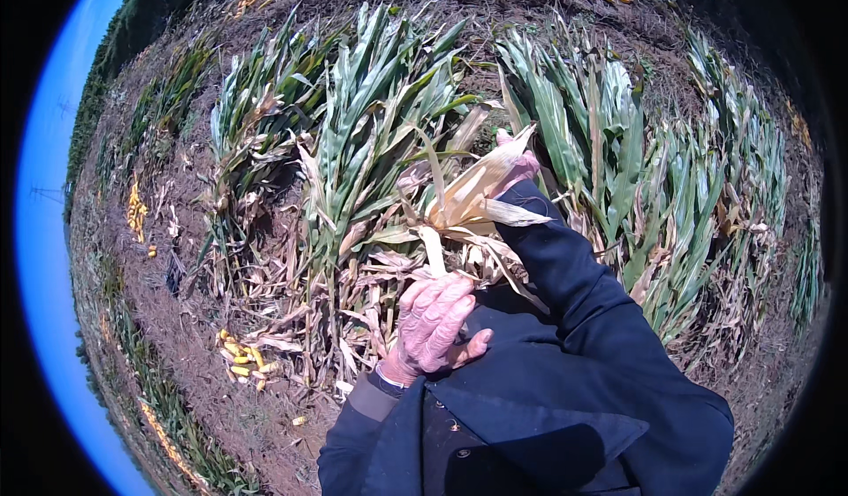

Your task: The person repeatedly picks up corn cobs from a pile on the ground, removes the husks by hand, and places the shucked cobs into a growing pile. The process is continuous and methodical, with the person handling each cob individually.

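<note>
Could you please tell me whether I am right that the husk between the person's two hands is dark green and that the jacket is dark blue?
Not quite: in the head view, the husk between the left hand and the right hand is a pale, dry tan, not dark green. The jacket is dark blue.

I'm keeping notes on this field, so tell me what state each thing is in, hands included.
Left hand: fingers curled on the husk's pale lower strip
Right hand: partly hidden by the husk, grip unclear
Husk: dry, leaves spread; any ear inside cannot be made out
Corn leaves: many green, others dry and brown
Pile of ears: husked, yellow, on the ground
</note>
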The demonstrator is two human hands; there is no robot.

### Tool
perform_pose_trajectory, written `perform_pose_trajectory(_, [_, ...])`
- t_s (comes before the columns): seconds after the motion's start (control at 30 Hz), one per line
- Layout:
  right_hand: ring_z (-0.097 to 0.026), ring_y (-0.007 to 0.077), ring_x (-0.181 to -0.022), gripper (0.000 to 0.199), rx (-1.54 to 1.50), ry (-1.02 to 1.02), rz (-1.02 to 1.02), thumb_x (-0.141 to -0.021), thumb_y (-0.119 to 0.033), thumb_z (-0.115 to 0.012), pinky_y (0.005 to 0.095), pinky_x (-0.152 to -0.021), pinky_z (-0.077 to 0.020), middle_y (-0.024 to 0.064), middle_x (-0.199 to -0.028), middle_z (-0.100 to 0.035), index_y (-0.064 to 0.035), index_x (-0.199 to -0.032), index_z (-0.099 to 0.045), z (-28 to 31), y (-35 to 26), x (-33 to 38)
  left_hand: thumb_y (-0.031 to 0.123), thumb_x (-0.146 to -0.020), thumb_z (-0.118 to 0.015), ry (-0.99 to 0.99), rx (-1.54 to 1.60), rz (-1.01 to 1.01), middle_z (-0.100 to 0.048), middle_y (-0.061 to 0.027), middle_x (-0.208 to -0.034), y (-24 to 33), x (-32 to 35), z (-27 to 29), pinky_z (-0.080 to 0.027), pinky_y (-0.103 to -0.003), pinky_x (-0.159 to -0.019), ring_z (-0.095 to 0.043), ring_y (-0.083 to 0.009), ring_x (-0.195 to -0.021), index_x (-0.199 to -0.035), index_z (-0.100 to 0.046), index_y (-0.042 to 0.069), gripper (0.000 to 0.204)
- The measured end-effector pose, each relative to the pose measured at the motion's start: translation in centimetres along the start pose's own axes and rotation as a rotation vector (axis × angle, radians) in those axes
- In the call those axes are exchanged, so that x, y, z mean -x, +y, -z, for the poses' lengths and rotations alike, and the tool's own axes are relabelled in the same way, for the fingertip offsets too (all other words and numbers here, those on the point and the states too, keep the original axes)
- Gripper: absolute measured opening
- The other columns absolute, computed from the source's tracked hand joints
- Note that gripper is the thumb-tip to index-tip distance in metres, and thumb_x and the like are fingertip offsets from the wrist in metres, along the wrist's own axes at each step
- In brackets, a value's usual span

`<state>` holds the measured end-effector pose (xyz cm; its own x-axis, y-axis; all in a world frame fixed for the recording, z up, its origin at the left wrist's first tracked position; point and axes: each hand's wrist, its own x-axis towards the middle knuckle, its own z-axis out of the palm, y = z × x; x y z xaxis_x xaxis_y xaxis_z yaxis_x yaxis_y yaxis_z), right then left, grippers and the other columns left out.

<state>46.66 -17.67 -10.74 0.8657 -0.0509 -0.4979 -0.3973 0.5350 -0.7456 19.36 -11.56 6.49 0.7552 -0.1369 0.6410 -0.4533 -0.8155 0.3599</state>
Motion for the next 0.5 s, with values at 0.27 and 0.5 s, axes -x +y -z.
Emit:
perform_pose_trajectory(0.27, [-0.062, 0.0239, -0.074, 0.022, -0.062, -0.322, -0.573, -0.091, -0.024, -0.069, 0.0384, -0.071, -0.0521, 0.0117, -0.086, -0.065, -0.0045, -0.097, -0.062, -6.0, 14.0, 7.4, 0.006, -0.079, -0.065, -0.076, -0.265, 0.462, -0.053, -0.023, -0.133, -4.3, 5.3, 0.0, -0.039, -0.045, -0.106, -0.051, -0.0364, -0.124, -0.136, -0.045, -0.007, 0.061])
perform_pose_trajectory(0.5, [-0.067, 0.0241, -0.077, 0.013, -0.102, -0.598, -0.746, -0.096, -0.015, -0.065, 0.0419, -0.071, -0.0606, 0.0107, -0.091, -0.065, -0.0044, -0.102, -0.061, -7.9, 9.6, 21.5, 0.026, -0.078, -0.075, -0.098, -0.728, 0.888, -0.052, -0.0235, -0.132, -6.0, 13.1, 4.2, -0.033, -0.05, -0.108, -0.047, -0.0372, -0.126, -0.138, -0.043, -0.007, 0.076])
